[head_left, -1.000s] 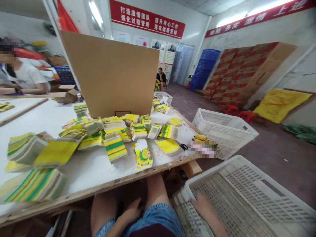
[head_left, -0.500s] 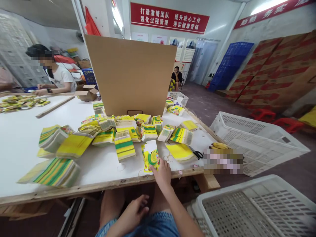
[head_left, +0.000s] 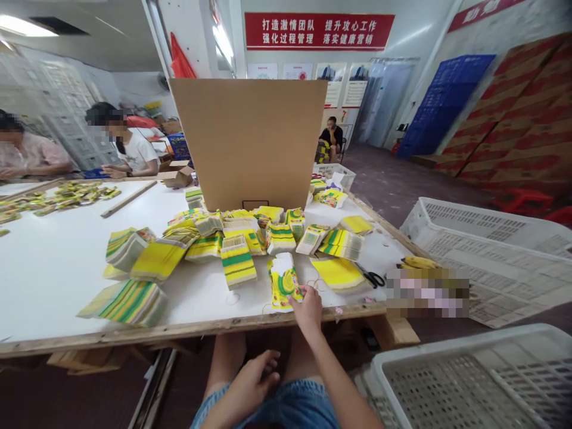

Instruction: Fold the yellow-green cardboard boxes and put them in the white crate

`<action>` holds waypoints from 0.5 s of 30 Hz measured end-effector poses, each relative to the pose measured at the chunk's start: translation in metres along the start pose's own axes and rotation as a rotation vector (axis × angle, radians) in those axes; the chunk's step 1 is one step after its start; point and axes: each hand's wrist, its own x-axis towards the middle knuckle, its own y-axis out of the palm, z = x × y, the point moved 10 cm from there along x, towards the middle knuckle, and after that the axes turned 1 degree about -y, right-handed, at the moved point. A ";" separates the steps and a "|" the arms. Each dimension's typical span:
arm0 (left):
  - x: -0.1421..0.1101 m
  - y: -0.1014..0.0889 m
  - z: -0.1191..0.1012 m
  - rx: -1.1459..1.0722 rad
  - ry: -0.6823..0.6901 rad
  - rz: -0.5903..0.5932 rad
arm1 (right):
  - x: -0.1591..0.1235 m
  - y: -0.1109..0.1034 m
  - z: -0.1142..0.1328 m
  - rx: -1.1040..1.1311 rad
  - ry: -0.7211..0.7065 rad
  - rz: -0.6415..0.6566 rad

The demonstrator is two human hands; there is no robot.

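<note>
Near the table's front edge lies a small stack of yellow printed packaging cards (head_left: 282, 280) with a green round print and a white top. Its lower right corner is pinched between the thumb and fingers of my right hand (head_left: 309, 311). My left hand (head_left: 259, 376) hovers over my lap below the table edge, fingers loosely bent and apart, holding nothing. Just left of the cards stands a bundle of yellow and green striped packaging (head_left: 239, 263). To their right are a flat yellow stack (head_left: 338, 273) and black-handled scissors (head_left: 373, 277), partly covered by that stack.
More bundles (head_left: 147, 262) lie across the white table (head_left: 58, 268). A large cardboard sheet (head_left: 250, 143) stands upright behind them. White plastic crates (head_left: 491, 232) and bananas (head_left: 417, 263) are at the right. Two co-workers sit at the far left; another person (head_left: 333, 140) sits behind.
The view has swung left, so everything sits further right in the picture. My right hand's fingers have drawn in on the corner of the cards. My left hand stays over my lap.
</note>
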 end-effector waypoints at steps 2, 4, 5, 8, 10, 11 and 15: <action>-0.005 -0.002 -0.002 0.000 -0.002 -0.009 | 0.004 -0.001 -0.004 0.015 0.018 0.001; -0.010 -0.003 -0.003 0.009 -0.002 0.005 | 0.006 -0.002 -0.008 0.025 0.045 -0.003; -0.013 -0.003 -0.004 0.013 -0.002 0.014 | 0.007 -0.003 -0.010 0.031 0.059 -0.003; -0.018 -0.008 -0.009 0.019 -0.002 0.014 | 0.007 -0.003 -0.013 0.075 0.087 0.014; -0.018 -0.014 -0.018 0.015 0.002 -0.004 | 0.006 -0.004 -0.013 0.123 0.092 0.034; -0.017 -0.016 -0.025 0.007 0.008 -0.011 | 0.005 -0.004 -0.013 0.151 0.092 0.041; -0.002 -0.027 -0.066 -0.059 0.050 -0.030 | 0.004 -0.008 -0.013 0.284 0.098 0.046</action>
